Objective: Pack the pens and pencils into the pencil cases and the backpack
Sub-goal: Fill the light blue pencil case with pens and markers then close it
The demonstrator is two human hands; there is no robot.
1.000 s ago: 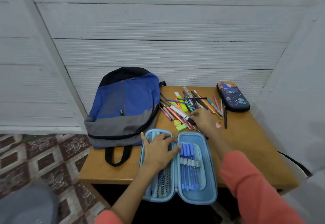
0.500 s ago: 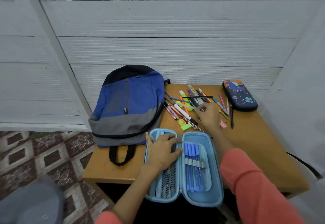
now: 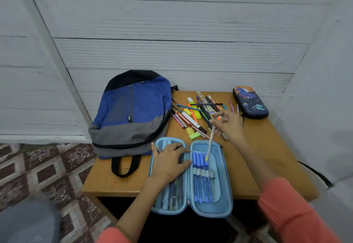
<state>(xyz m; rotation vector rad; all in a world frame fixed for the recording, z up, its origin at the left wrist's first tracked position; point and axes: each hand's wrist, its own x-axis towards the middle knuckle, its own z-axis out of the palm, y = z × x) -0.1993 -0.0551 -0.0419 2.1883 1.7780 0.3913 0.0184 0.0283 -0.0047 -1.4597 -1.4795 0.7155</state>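
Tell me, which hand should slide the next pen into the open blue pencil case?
Probably the right hand: it pinches a pale yellow-tipped pen above the light blue pencil case, beside the blue pens. The left hand lies flat on the mesh half, steadying it.

We find the left hand (image 3: 170, 163) covering part of the mesh pocket (image 3: 175, 193) of the open pencil case (image 3: 227, 212), we cannot name its contents, the pen (image 3: 210, 144) in the right hand (image 3: 229, 126) blurred, both sleeves (image 3: 286, 214) cropped below.

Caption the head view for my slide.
The right hand holds a pale pen over the open blue pencil case; the left hand rests on its mesh side.
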